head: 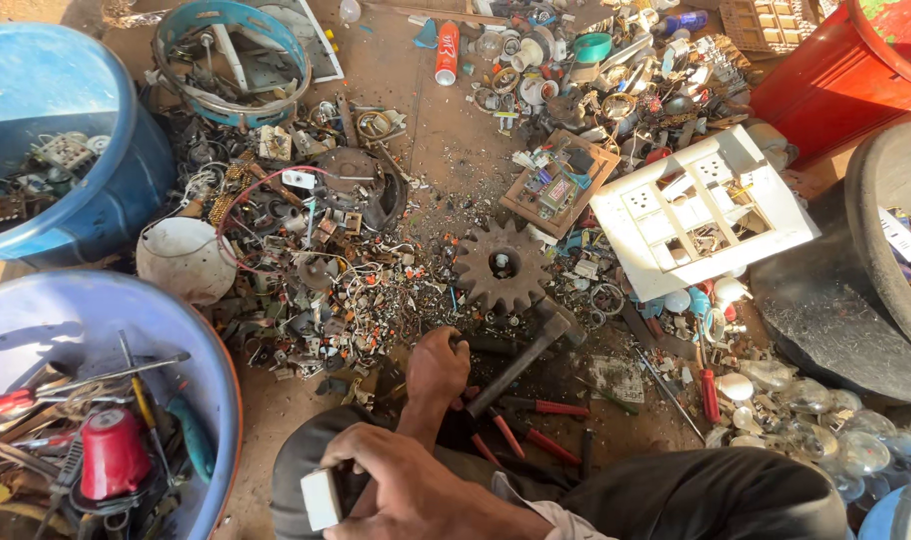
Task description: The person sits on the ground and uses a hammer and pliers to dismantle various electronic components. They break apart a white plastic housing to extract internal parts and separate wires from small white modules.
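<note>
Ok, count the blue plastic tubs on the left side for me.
2. One blue tub sits at upper left holding scrap parts; a second blue tub sits at lower left, full of tools. More may lie outside the frame.

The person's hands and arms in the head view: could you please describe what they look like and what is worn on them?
Both hands are bare, with no gloves, rings or watch visible. The left hand shows a bare wrist and forearm running back toward the body. The right hand ends at a pale, light-coloured sleeve cuff at the wrist. Dark trousers cover the knees beside them.
</note>
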